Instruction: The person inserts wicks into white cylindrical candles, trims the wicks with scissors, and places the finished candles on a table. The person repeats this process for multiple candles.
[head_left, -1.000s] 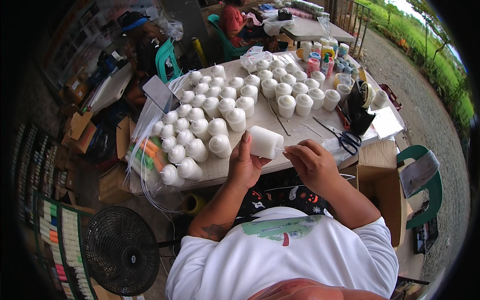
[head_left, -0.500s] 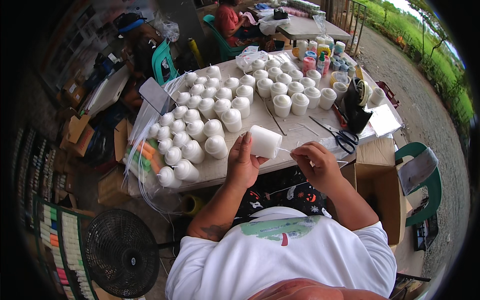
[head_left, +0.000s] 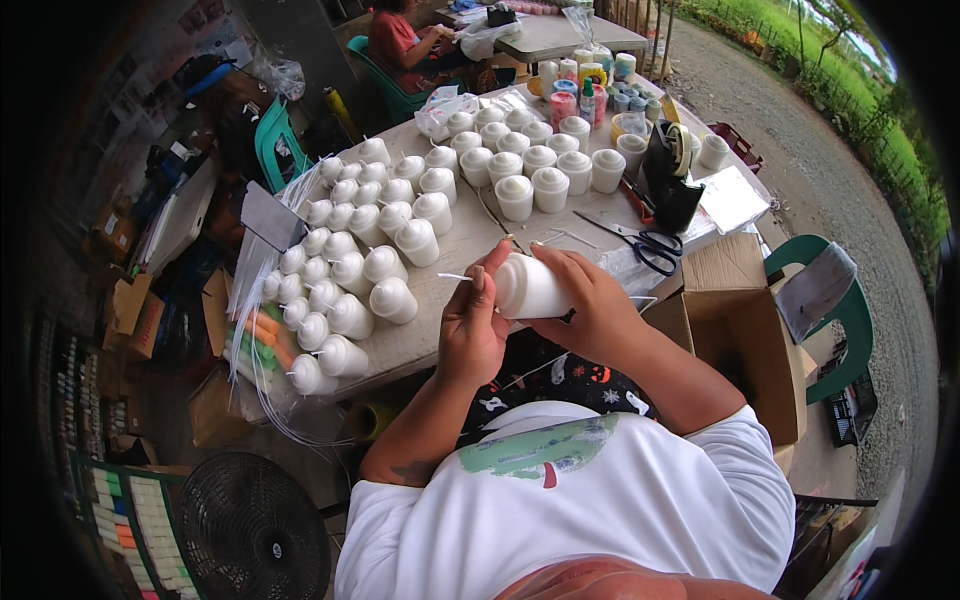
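Above the table's near edge I hold a white pillar candle (head_left: 535, 288) on its side, its domed end toward the left. My right hand (head_left: 600, 300) is wrapped around the candle's flat end and body. At the domed end, my left hand (head_left: 476, 325) is closed with thumb and fingertips on the white wick (head_left: 455, 277), whose tip sticks out to the left. Several rows of similar white candles (head_left: 416, 242) stand upright to the left and beyond, wicks up. Another group of white candles (head_left: 550, 190) stands farther back.
Scissors (head_left: 655, 250) and a black tape dispenser (head_left: 672, 180) lie at the right of the table (head_left: 455, 290). An open cardboard box (head_left: 690, 310) stands at right. Coloured candles and a green bottle (head_left: 587, 95) are at the back. A black fan (head_left: 255, 525) is lower left.
The candle has been turned end for end. My right hand has gone from the wick to the candle's body, and my left from the body to the wick end. The view has shifted.
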